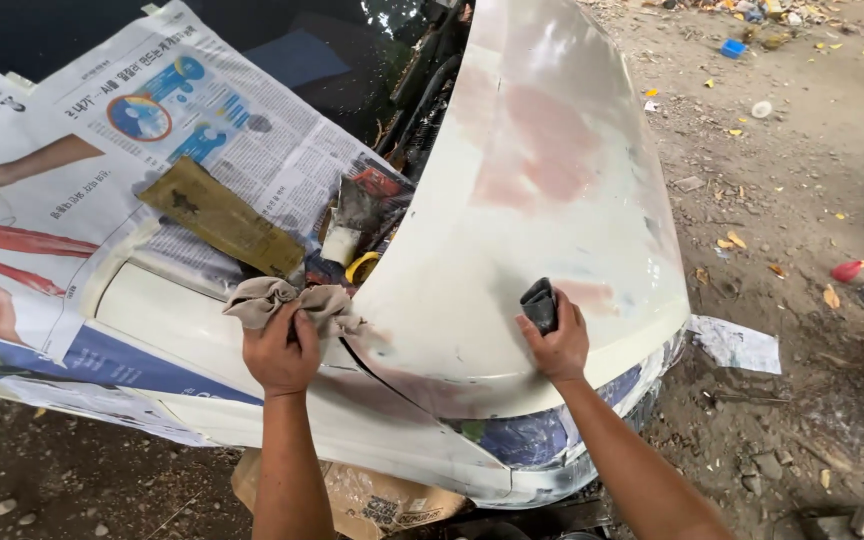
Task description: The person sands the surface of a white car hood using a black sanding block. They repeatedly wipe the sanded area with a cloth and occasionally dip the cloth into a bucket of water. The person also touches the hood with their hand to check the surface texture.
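A cream car hood (532, 200) with pinkish filler patches is propped partly open. My right hand (555, 340) presses a dark folded sanding sheet (540, 303) against the hood's lower front, beside a small pink patch. My left hand (280, 352) grips a crumpled beige rag (292, 300) on the cream fender (172, 320), right at the gap between fender and hood. Both forearms reach up from the bottom of the view.
Newspaper sheets (152, 130) mask the windshield and fender side. A brown sandpaper strip (220, 215), a yellow tape roll (360, 267) and a small container lie near the hood hinge. The covered headlight (522, 438) is below. Dirt ground with litter (802, 180) lies right.
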